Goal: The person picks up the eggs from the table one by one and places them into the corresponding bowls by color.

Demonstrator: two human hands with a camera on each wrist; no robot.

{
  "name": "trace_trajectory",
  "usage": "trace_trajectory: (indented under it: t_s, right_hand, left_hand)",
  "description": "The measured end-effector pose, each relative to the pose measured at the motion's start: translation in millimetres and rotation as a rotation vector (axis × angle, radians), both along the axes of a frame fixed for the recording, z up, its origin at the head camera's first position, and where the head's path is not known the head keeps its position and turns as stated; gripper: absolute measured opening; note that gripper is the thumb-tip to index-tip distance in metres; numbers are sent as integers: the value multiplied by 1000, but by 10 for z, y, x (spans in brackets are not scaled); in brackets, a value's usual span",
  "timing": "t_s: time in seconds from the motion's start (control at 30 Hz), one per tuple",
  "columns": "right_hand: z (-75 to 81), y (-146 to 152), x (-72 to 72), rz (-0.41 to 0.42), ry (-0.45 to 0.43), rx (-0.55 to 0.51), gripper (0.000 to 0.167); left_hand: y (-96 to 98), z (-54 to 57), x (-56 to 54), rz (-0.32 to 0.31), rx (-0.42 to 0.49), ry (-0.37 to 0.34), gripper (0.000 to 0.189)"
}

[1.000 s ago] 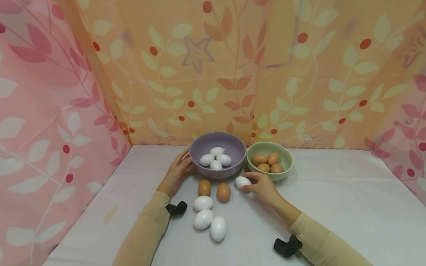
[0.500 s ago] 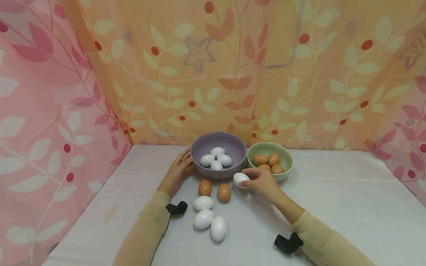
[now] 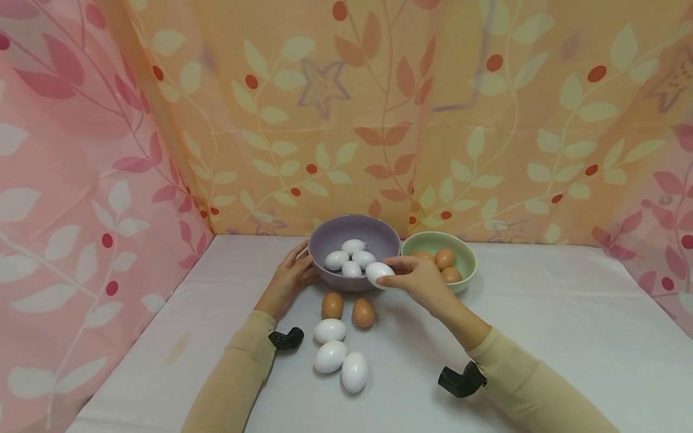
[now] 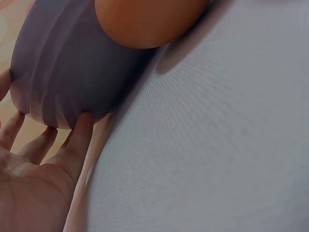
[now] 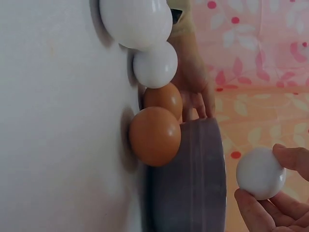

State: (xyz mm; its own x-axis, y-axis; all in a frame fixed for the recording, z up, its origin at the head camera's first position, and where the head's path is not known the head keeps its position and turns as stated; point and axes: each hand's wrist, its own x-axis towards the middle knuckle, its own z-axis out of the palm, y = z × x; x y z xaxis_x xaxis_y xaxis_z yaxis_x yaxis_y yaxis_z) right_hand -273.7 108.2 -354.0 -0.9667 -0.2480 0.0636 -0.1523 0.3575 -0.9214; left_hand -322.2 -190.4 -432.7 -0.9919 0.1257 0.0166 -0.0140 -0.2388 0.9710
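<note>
My right hand (image 3: 425, 282) pinches a white egg (image 3: 381, 275) between thumb and fingers, at the front right rim of the purple bowl (image 3: 319, 237). In the right wrist view the pinched egg is above the level of the bowl's rim. Several white eggs lie inside that bowl. My left hand (image 3: 292, 279) touches the bowl's left side; the left wrist view has its fingertips (image 4: 86, 121) spread against the outer wall. Two brown eggs, one of them the right one (image 3: 363, 313), sit in front of the bowl. Nearer me lie three white eggs, the nearest (image 3: 354, 372) to the right.
A smaller green bowl (image 3: 470, 261) holding brown eggs stands right beside the purple one, partly hidden by my right hand. Both bowls are on a white-covered table (image 3: 552, 337). A patterned orange curtain (image 3: 368, 150) hangs behind them.
My right hand has lifted the white egg off the table and moved it left and up to the purple bowl's front right rim. The left hand has stayed at the bowl's side.
</note>
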Motion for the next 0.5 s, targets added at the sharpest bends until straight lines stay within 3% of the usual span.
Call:
trace_trajectory:
  t_s: [0.17,0.5]
  right_hand:
    - [53,-86,-24,-32,-42,34,49]
    - [152,-267,-118,14,-41,4,48]
  left_hand:
    - [8,9,-1,0,9,-2,57]
    - [11,2,7,-2,16,-2,57]
